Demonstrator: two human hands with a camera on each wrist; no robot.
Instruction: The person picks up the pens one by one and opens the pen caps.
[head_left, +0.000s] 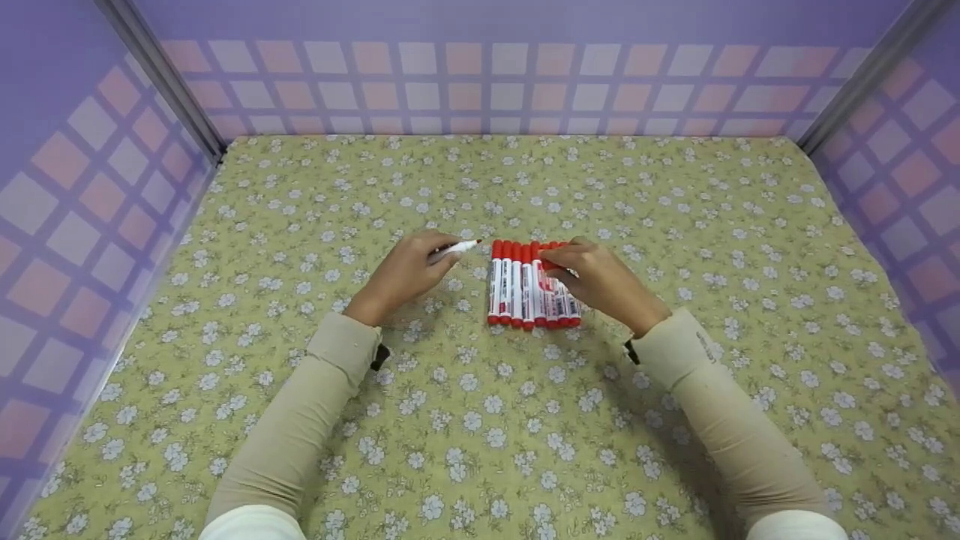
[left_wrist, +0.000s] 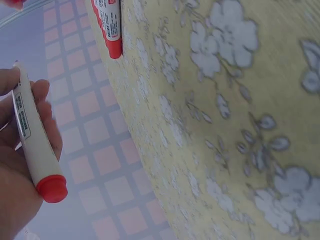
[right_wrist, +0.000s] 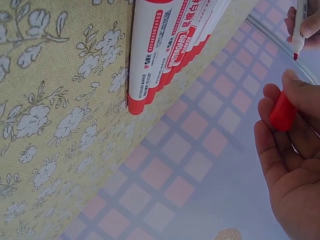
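My left hand (head_left: 409,271) holds an uncapped whiteboard marker (left_wrist: 36,125), white with a red end plug. Its red nib points right toward the row in the head view. Between thumb and fingers, my right hand (head_left: 596,281) pinches a loose red marker cap (right_wrist: 283,112). Below and beside that hand, a row of red whiteboard markers (head_left: 516,289) lies side by side on the cloth, caps at the far end. The right hand covers the upper right part of the row in the head view.
A yellow floral cloth (head_left: 480,450) covers the table. Purple panels with pink and white squares (head_left: 465,82) stand along the back and both sides, joined by grey corner posts (head_left: 169,82).
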